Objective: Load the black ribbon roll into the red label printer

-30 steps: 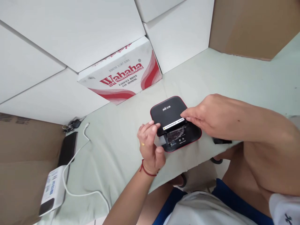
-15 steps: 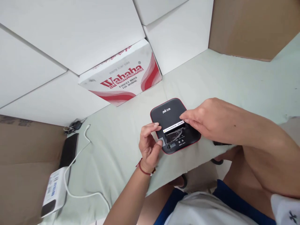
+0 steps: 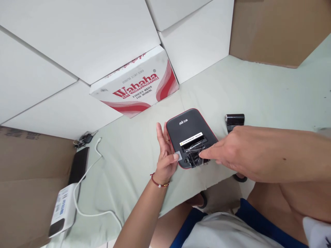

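Observation:
A small black label printer (image 3: 182, 131) with a red rim tilts slightly above the green cloth. My left hand (image 3: 165, 156) grips its left edge, thumb on the grey corner tab (image 3: 178, 156) and fingers along the side. From the slot below a white warning strip (image 3: 191, 138), a wrinkled, shiny film (image 3: 194, 159) lies over the front part. My right hand (image 3: 224, 148) reaches in from the right, index finger stretched out and its tip touching this film; its thumb is hidden. Behind the right hand lies a black roll (image 3: 234, 119), partly covered.
A Wahaba-style white and red water carton, printed "Wahaha" (image 3: 137, 88), leans against white boxes (image 3: 196, 44). Brown cartons (image 3: 274, 31) stand at both sides. On the left are keys (image 3: 86, 138), a black flat object (image 3: 79, 165), a white device (image 3: 63, 210) and a white cable (image 3: 93, 215).
The film has spread from the slot down over the printer's front. My right hand has shifted down onto it; my left hand has moved round the printer's side. The black roll has come into view.

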The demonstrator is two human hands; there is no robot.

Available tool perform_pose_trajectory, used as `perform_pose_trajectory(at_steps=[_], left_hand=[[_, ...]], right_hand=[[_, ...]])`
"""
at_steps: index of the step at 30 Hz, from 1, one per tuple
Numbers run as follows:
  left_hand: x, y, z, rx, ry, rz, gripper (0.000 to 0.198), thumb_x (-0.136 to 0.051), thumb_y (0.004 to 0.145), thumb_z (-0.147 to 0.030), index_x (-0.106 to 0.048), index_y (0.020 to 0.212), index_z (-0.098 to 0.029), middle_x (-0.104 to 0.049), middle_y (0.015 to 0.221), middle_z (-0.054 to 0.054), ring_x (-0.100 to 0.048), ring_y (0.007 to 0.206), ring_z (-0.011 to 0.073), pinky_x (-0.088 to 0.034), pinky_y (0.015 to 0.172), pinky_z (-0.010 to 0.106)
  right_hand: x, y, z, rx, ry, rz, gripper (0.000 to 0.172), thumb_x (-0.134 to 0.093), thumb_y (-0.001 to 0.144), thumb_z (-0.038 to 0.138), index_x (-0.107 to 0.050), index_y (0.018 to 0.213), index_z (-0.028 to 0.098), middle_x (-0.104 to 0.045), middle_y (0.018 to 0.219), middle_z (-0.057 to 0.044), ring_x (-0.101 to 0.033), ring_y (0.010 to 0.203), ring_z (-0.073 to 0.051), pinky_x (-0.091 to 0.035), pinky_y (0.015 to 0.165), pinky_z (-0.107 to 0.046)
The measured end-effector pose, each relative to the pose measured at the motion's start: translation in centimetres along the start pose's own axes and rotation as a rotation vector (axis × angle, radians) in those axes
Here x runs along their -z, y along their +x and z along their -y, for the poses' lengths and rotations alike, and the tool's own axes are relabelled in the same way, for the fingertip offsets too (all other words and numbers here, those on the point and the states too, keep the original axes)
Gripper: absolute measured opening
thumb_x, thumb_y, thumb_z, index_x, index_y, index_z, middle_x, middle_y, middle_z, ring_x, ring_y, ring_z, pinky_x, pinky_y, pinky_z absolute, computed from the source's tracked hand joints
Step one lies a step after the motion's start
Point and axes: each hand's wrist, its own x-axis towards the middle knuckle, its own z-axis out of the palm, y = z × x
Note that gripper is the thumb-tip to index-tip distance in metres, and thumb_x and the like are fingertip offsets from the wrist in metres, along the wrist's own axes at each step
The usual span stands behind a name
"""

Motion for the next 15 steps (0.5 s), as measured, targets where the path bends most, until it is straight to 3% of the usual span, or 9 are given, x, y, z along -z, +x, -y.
perform_pose_trajectory(at_steps=[4,10,15], left_hand=[[-0.3,0.0,0.3,0.047,-0.063,0.011,0.112,-0.083,0.077,-0.055,-0.016,0.167,-0.056,-0.031,0.177,-0.005,-0.037,0.163,0.0303,-0.035,0.134,0.052],[-0.1,0.0,1.1,0.007,0.004,0.008,0.109,-0.079,0.081,-0.058,-0.013,0.168,-0.055,-0.033,0.177,-0.003,-0.043,0.159,0.0308,-0.043,0.128,0.051],[-0.1,0.2,1.3,-0.017,-0.039,0.015,0.115,-0.085,0.076,-0.060,-0.016,0.168,-0.052,-0.022,0.181,-0.001,-0.032,0.165,0.0341,-0.039,0.130,0.055]], right_hand=[[0.5,0.3,-0.1,0.096,0.066,0.052,0.021,-0.055,0.090,0.009,-0.068,0.098,0.023,-0.055,0.059,0.006,-0.037,0.045,-0.012,-0.017,0.047,-0.031],[0.8,0.7,-0.2,0.106,0.054,0.062,0.024,-0.054,0.091,0.011,-0.072,0.101,0.022,-0.060,0.061,0.004,-0.040,0.046,-0.013,-0.018,0.049,-0.032],[2.1,2.0,0.4,0.032,0.019,0.032,0.023,-0.053,0.095,0.010,-0.073,0.091,0.021,-0.062,0.062,0.003,-0.042,0.047,-0.013,-0.023,0.052,-0.031]])
